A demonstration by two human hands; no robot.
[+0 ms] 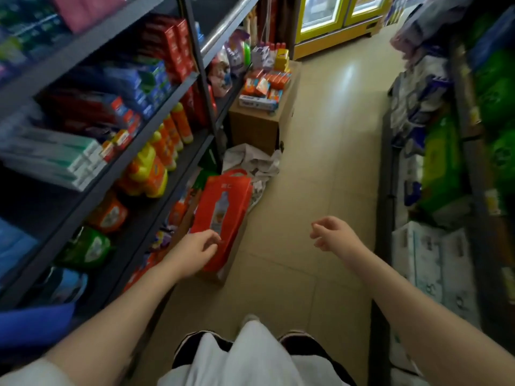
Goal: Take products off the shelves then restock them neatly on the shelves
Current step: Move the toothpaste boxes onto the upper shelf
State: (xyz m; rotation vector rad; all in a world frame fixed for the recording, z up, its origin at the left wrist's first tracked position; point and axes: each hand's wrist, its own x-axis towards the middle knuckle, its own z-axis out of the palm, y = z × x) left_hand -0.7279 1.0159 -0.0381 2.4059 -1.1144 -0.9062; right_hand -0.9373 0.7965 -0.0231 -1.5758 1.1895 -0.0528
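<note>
A person stands in a shop aisle, both bare arms reaching forward over the tiled floor [320, 168]. The left hand [195, 250] hovers in front of a red gift bag [223, 215] that stands on the floor just beside the dark shelves [156, 126]; its fingers [211, 236] are loosely curled and slightly apart, and whether they touch the bag's face cannot be told through the blur. The right hand [333, 232] hangs in the air well to the right of the bag, its fingers [317, 227] relaxed, spread a little and holding nothing.

The bag's long axis runs away from the left fingers, tilting up and to the right, with its handle end farthest from them. Its face shows a picture of a bottle and small white characters near the top, too blurred to read.

To the left of the left fingers, the shelves carry orange and yellow detergent bottles [156, 162], and above these, red toothpaste boxes [172, 45] and white and green boxes [64, 154] lying with their long sides running back into the shelf. Their labels are smeared by motion and unreadable. Beyond the bag, farther from the fingers, lies crumpled paper [253, 162], then a cardboard box [259, 126] topped with small orange packets [267, 82]. To the right of the right fingers, green and white packs [437, 162] line the other side.
</note>
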